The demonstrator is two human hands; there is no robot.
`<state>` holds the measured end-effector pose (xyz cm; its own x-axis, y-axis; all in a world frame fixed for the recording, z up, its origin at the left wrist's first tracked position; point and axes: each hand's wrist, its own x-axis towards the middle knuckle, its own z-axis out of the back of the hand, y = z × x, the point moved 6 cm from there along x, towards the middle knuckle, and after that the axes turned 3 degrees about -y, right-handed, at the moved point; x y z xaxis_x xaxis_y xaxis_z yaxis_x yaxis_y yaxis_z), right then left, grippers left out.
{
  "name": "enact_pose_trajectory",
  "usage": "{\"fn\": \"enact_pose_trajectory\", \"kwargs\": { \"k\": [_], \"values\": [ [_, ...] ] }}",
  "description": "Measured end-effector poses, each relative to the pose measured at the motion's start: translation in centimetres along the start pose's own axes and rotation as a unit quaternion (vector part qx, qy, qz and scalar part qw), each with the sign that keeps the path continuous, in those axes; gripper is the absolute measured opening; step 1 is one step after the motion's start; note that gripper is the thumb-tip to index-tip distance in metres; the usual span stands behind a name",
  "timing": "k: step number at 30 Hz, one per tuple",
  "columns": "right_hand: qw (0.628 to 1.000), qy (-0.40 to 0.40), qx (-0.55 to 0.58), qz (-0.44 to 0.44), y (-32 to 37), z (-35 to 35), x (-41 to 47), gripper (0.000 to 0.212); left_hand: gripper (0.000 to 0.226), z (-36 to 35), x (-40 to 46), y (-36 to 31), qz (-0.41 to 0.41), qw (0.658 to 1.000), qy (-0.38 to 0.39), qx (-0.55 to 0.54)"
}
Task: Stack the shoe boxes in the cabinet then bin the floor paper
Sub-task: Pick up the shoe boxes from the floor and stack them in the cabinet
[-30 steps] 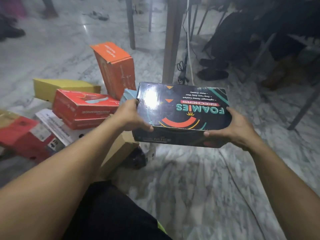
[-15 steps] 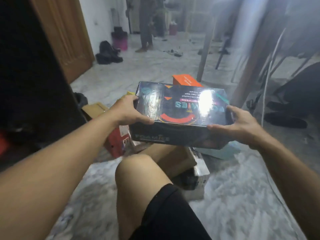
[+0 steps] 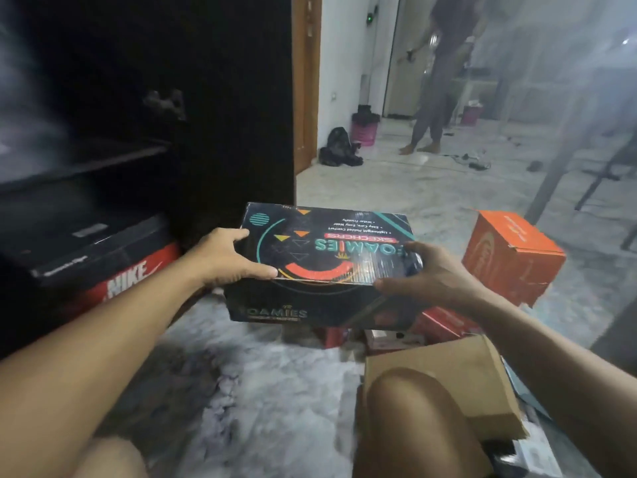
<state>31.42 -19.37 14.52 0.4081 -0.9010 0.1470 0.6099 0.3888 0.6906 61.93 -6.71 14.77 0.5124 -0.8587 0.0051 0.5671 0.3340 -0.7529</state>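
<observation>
I hold a black Skechers Foamies shoe box (image 3: 320,263) level in front of me, above the marble floor. My left hand (image 3: 224,257) grips its left end and my right hand (image 3: 424,274) grips its right end. To the left stands the dark cabinet (image 3: 224,98), open, with a shelf (image 3: 86,160) inside. A red Nike box (image 3: 134,274) lies at its bottom with a black box (image 3: 89,246) on top. The held box hangs just right of the cabinet's opening.
An orange box (image 3: 510,257) stands on the floor at right. A brown cardboard box (image 3: 448,377) and red boxes (image 3: 444,322) lie by my knee (image 3: 410,408). A person (image 3: 437,74) stands far back near a pink bin (image 3: 363,127). Table legs (image 3: 558,160) rise at right.
My view has swung left, bringing the open cabinet into sight. The Foamies box, still in both hands, has moved toward the cabinet's opening.
</observation>
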Motion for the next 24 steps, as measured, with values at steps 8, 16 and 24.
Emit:
{"fn": "enact_pose_trajectory", "kwargs": {
  "k": [8, 16, 24],
  "values": [
    [0.992, 0.087, -0.032, 0.081, 6.5, -10.7, 6.0, 0.054, 0.121, 5.8, 0.1, 10.1, 0.106, 0.992, -0.051, -0.042],
    [0.977, 0.129, -0.073, 0.154, 14.9, -21.1, 12.5, 0.056, 0.117, 13.2, 2.4, 17.6, 0.170, 0.973, -0.145, -0.062],
    [0.967, 0.164, 0.079, 0.177, 22.9, -30.6, 20.2, 0.058, 0.114, 20.8, 4.8, 23.4, 0.181, 0.948, -0.244, -0.100]
  ]
}}
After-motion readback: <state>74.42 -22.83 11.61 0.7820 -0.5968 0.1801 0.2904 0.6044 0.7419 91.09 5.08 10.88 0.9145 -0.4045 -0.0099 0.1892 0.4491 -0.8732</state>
